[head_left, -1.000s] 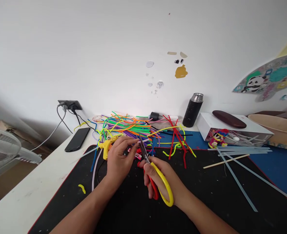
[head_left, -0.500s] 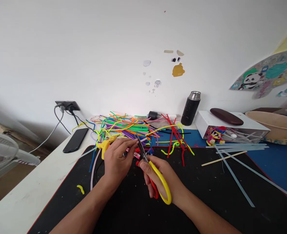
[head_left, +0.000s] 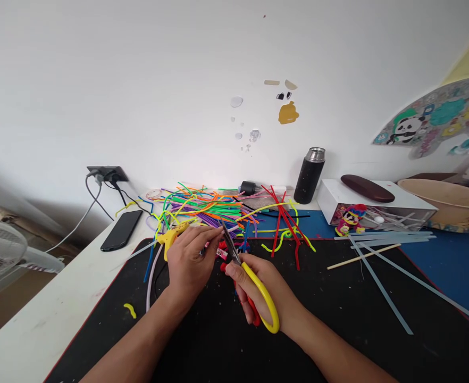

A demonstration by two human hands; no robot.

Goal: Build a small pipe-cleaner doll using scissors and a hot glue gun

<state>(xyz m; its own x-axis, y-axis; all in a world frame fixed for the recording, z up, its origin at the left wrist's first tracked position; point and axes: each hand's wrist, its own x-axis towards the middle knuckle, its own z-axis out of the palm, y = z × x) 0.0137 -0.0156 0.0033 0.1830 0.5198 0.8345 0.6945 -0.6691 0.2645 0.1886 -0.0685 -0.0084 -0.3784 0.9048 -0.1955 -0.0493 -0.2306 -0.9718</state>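
Observation:
My right hand (head_left: pixel 264 290) grips a pair of scissors (head_left: pixel 254 290) with yellow and red handles, blades pointing up and away toward my left fingertips. My left hand (head_left: pixel 189 260) is closed in a pinch just left of the blades, holding a thin pale pipe cleaner piece (head_left: pixel 229 230) whose end pokes out by the blade tips. A small pink and red piece (head_left: pixel 221 252) lies between the two hands. Both hands hover over a black mat (head_left: pixel 338 314). A heap of coloured pipe cleaners (head_left: pixel 210 207) lies just beyond them.
A yellow glue gun (head_left: pixel 170 236) sits left of my left hand. A phone (head_left: pixel 122 230) and plugged cables lie at far left, a fan (head_left: pixel 3 255) off the table edge. A black flask (head_left: pixel 308 175), white box (head_left: pixel 374 205), bowl (head_left: pixel 445 199) and grey strips (head_left: pixel 382 292) sit right.
Both hands and the scissors stay together in nearly the same pose; the view has shifted slightly, so everything sits a little lower left. The blades look slightly more closed.

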